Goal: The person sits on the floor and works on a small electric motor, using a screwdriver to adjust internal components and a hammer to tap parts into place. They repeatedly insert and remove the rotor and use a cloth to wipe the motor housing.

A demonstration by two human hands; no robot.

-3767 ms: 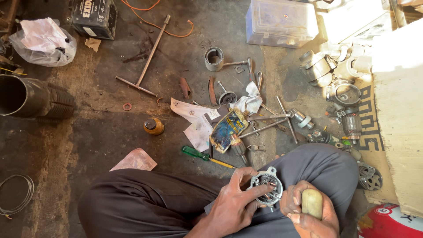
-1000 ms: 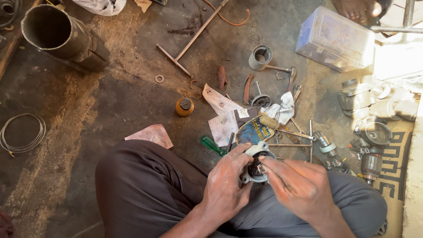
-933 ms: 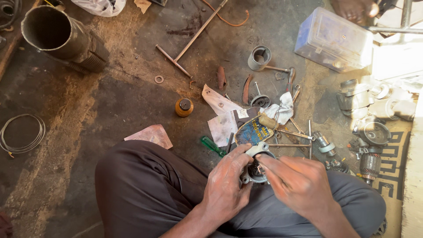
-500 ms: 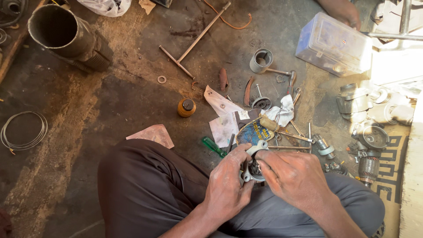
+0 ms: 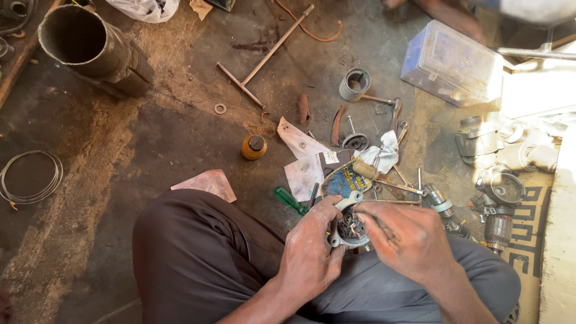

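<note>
Seated person, knees wide, dark trousers. Both hands meet over the lap at about 5 o'clock from frame centre.

Left hand (image 5: 309,258) clasps a grey metal housing (image 5: 347,231), fingers curled round its 9 o'clock rim and underside, thumb lying along the top edge. Right hand (image 5: 408,237) comes in from 3 o'clock, its fingertips (image 5: 362,211) bent down onto the housing's upper rim; whether they pinch anything small I cannot tell. The housing sits between the two hands, above the right thigh, open face up toward the camera, dark windings or gearwork visible inside. One flat lug sticks out toward 12 o'clock; the body is roughly round, with no clear long axis.

On the floor just past the hands, at 12 o'clock: a blue and yellow printed packet (image 5: 343,180), crumpled, roughly oval. Beside it at 10 o'clock, white paper slips (image 5: 303,159), one torn to a triangle. A green-handled screwdriver (image 5: 291,200) points to 10 o'clock. A small orange jar with dark lid (image 5: 253,146) stands farther out at 10 o'clock. A pinkish flat card (image 5: 207,183) lies against the left knee. A clear plastic box (image 5: 453,63) sits at 1 o'clock, well apart. A rusty pipe (image 5: 90,48) lies at far 10 o'clock.
</note>
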